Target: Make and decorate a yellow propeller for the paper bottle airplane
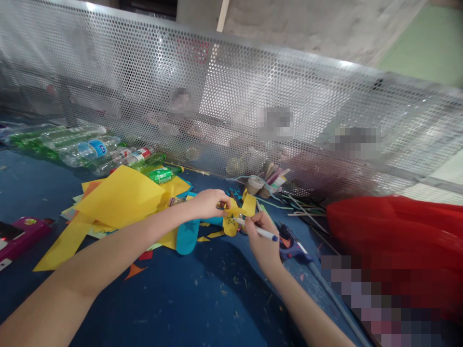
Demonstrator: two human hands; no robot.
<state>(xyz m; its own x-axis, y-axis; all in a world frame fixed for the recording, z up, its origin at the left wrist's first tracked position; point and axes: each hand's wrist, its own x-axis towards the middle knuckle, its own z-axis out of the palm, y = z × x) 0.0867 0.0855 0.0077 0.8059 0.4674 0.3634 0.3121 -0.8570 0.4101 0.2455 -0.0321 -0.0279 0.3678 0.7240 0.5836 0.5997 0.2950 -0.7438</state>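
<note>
My right hand [263, 236] is closed around a white marker pen [265, 234] with a dark blue end. The pen's tip is at a small yellow paper piece [230, 230] that bears a dark star outline. My left hand [211, 203] pinches the upper edge of this yellow piece, its fingers partly hiding it. Just left of the piece, a blue paper shape [187, 238] with a rounded end lies below my left wrist. Yellow scraps [216, 234] are scattered close by. To the right of my right hand rests a blue glue gun [294, 248].
Yellow paper sheets [121, 197] are stacked at left, with plastic bottles [90, 148] behind them. A perforated metal screen [231, 96] crosses the back, people beyond it. Red material [394, 236] bulges at right. A purple object [27, 236] sits far left on the blue table [155, 308].
</note>
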